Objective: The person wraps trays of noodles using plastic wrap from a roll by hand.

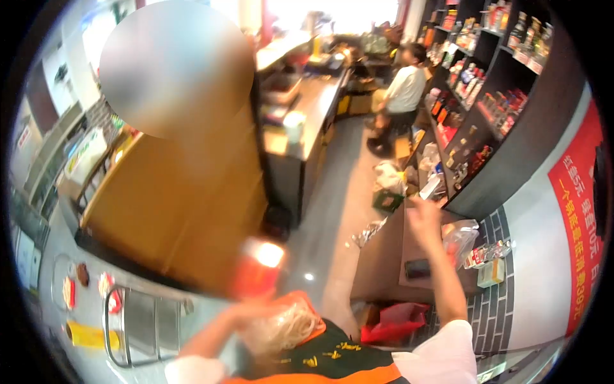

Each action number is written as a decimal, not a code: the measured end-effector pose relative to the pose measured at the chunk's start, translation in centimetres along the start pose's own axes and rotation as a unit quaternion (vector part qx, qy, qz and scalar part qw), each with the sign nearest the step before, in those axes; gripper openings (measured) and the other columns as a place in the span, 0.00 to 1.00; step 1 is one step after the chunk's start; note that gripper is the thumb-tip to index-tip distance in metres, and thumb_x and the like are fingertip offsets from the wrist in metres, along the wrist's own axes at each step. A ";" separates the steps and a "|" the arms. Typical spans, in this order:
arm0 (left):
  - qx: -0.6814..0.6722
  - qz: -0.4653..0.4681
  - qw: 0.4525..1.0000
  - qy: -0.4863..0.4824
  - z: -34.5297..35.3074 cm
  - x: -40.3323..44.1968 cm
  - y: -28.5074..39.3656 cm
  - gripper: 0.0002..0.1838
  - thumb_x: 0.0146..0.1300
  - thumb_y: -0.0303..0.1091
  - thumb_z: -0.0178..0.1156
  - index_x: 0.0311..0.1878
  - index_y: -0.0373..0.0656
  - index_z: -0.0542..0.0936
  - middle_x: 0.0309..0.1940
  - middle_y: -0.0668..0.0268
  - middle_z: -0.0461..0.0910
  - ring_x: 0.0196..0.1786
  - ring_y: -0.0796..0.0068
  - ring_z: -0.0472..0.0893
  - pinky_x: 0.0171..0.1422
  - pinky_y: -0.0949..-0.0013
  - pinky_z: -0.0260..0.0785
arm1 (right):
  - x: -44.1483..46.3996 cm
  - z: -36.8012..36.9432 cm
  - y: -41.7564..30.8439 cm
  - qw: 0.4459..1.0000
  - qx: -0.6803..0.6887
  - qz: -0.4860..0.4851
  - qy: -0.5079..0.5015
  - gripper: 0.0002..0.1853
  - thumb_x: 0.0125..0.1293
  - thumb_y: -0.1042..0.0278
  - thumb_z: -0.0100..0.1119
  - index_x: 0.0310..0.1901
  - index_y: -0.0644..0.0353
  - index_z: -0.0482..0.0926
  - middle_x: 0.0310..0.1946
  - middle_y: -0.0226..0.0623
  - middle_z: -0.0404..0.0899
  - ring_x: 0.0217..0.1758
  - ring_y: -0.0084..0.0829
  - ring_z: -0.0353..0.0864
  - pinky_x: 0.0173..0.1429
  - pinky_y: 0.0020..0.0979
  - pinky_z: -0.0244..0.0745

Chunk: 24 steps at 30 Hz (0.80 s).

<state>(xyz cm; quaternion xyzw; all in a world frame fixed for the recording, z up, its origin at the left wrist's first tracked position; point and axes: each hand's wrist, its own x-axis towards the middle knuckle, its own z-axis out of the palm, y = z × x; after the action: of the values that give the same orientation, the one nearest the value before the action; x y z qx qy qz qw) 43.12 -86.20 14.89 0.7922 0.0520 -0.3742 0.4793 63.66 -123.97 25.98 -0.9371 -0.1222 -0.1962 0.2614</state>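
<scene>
My left hand [252, 315] is at the lower middle, blurred, beside a clear plastic bag [288, 325] with pale strands in it and an orange edge. Just above this hand is a blurred red object with a bright white top [259, 265]; whether the hand touches it cannot be made out. My right hand [423, 214] reaches forward over a brown counter [390, 249], its fingers smeared by motion. Right above its fingertips shows a small white object [430, 187]. A dark flat item [417, 268] and a clear plastic bag [462, 235] lie near my right forearm.
A person [403, 93] sits farther back beside bottle shelves [486, 70]. A long counter [307, 121] runs along the aisle. A green crate [387, 200] stands on the floor. A brown panel [173, 211] fills the left. At lower left is a metal-framed cart [144, 326].
</scene>
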 end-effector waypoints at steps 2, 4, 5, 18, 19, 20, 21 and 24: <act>-0.147 -0.002 0.988 -0.050 0.2 -1.1 0.4 0.55 0.45 0.61 0.58 0.62 0.30 0.42 0.62 0.47 0.49 0.65 0.61 0.49 0.66 0.67 0.44 | -4.4 5.2 -9.8 0.917 0.248 -0.056 -0.307 0.15 0.57 0.65 0.48 0.44 0.62 0.72 0.41 0.44 0.72 0.49 0.40 0.68 0.54 0.36 0.62; -0.147 0.038 0.988 -0.025 -0.1 -3.2 1.3 0.57 0.44 0.58 0.61 0.63 0.33 0.39 0.62 0.49 0.49 0.65 0.61 0.50 0.65 0.66 0.45 | -9.2 10.0 -16.4 0.835 0.260 -0.261 -0.409 0.17 0.60 0.57 0.43 0.40 0.63 0.73 0.41 0.47 0.72 0.48 0.42 0.69 0.52 0.37 0.63; -0.103 0.048 0.994 -0.011 0.2 -2.1 -1.5 0.55 0.44 0.56 0.61 0.63 0.35 0.38 0.62 0.49 0.49 0.65 0.63 0.51 0.65 0.67 0.46 | -11.2 10.6 -19.7 0.808 0.222 -0.262 -0.478 0.20 0.61 0.53 0.39 0.38 0.64 0.73 0.39 0.49 0.73 0.46 0.43 0.70 0.51 0.38 0.63; -0.106 0.046 0.979 -0.168 -4.7 -19.5 -23.1 0.56 0.43 0.61 0.59 0.64 0.39 0.38 0.61 0.52 0.54 0.63 0.63 0.56 0.64 0.62 0.49 | -28.4 16.1 -31.3 0.757 0.091 -0.076 -0.642 0.37 0.59 0.35 0.25 0.38 0.66 0.74 0.35 0.53 0.74 0.42 0.47 0.73 0.49 0.35 0.64; -0.159 0.036 0.960 -0.229 -3.6 -21.5 -23.5 0.53 0.46 0.58 0.60 0.64 0.39 0.40 0.61 0.53 0.54 0.63 0.65 0.56 0.64 0.62 0.49 | -29.8 16.3 -31.1 0.761 0.090 -0.065 -0.639 0.37 0.59 0.35 0.25 0.38 0.66 0.74 0.35 0.53 0.74 0.42 0.47 0.73 0.49 0.35 0.64; -0.294 0.074 0.923 -0.239 -1.8 -24.0 -23.5 0.48 0.49 0.52 0.60 0.64 0.39 0.43 0.61 0.55 0.54 0.63 0.66 0.56 0.65 0.64 0.48 | -31.2 16.5 -30.7 0.757 0.145 -0.001 -0.637 0.36 0.60 0.36 0.26 0.41 0.65 0.73 0.38 0.52 0.74 0.43 0.45 0.73 0.49 0.34 0.64; -0.295 0.123 0.926 -0.201 1.5 -23.2 -27.3 0.45 0.50 0.47 0.60 0.64 0.39 0.46 0.60 0.57 0.56 0.63 0.68 0.55 0.65 0.66 0.47 | -32.5 16.6 -30.6 0.748 0.198 0.063 -0.630 0.35 0.60 0.36 0.27 0.43 0.64 0.73 0.41 0.50 0.73 0.45 0.43 0.72 0.50 0.33 0.64; -0.377 0.142 0.904 -0.146 4.3 -22.9 -28.3 0.42 0.50 0.48 0.60 0.62 0.38 0.51 0.60 0.59 0.55 0.63 0.69 0.56 0.65 0.67 0.47 | -35.3 16.9 -30.7 0.753 0.238 0.175 -0.588 0.32 0.61 0.39 0.29 0.47 0.62 0.71 0.43 0.47 0.74 0.46 0.39 0.73 0.50 0.31 0.64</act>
<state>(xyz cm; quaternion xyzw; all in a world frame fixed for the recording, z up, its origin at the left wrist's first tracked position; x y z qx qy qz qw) 11.92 -68.20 8.06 0.4880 0.0055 -0.3657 0.7925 27.09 -93.74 11.08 -0.7800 -0.1284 0.4785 0.3823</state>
